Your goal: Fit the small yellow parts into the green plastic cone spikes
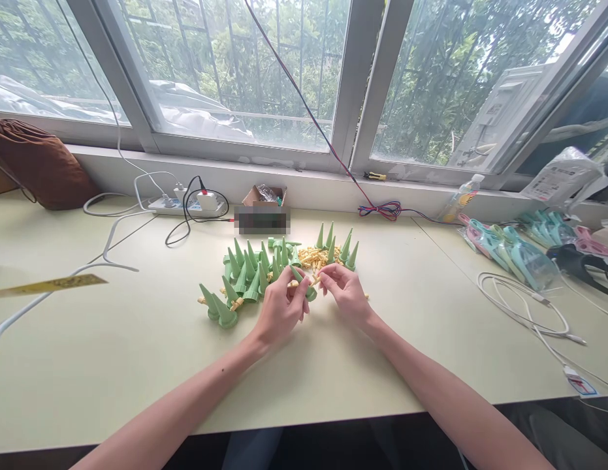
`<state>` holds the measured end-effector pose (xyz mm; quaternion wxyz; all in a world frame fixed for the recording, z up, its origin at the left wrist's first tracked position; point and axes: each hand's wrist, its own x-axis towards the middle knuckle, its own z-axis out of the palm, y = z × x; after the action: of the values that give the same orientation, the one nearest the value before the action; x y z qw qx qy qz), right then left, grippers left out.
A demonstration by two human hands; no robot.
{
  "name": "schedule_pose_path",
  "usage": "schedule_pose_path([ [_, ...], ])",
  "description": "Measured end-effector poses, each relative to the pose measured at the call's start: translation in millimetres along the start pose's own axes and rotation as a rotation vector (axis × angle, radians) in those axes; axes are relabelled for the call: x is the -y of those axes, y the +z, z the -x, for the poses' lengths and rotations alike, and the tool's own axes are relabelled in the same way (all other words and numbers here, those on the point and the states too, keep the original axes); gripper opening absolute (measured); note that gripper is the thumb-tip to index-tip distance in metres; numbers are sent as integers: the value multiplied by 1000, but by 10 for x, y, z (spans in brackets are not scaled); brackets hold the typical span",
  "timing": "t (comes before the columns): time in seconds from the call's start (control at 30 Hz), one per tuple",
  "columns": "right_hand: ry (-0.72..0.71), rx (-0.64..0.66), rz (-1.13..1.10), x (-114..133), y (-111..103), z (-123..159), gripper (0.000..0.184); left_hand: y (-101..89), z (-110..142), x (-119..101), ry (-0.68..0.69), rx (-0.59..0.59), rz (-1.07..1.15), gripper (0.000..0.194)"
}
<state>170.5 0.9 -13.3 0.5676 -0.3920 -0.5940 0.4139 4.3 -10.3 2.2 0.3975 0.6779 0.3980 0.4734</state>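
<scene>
My left hand (284, 303) is closed around a green cone-shaped piece (309, 292) with a ribbed base. Between the thumb and finger of my right hand (347, 290) is a small yellow plastic piece (315, 281), its end close to the green cone; whether the two touch I cannot tell. Many more green cones (252, 287) stand grouped to the left, a few with yellow pieces at their bases. Behind my hands lies a pile of small yellow pieces (311, 256), and several green cones (351, 258) stand upright at its right.
A power strip (161, 206) with plugs and cables sits at the back left, near a small cardboard box (255, 196). At the right lie white cables (519, 313), bagged pastel plastic items (519, 254) and a bottle (461, 198). A brown bag (39, 163) rests far left.
</scene>
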Motion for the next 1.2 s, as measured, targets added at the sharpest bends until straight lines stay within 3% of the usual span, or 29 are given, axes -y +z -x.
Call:
schedule_pose_path([
  [1.2, 26, 58, 239, -100, -16, 11, 40, -9, 12, 19, -39, 39, -18, 22],
])
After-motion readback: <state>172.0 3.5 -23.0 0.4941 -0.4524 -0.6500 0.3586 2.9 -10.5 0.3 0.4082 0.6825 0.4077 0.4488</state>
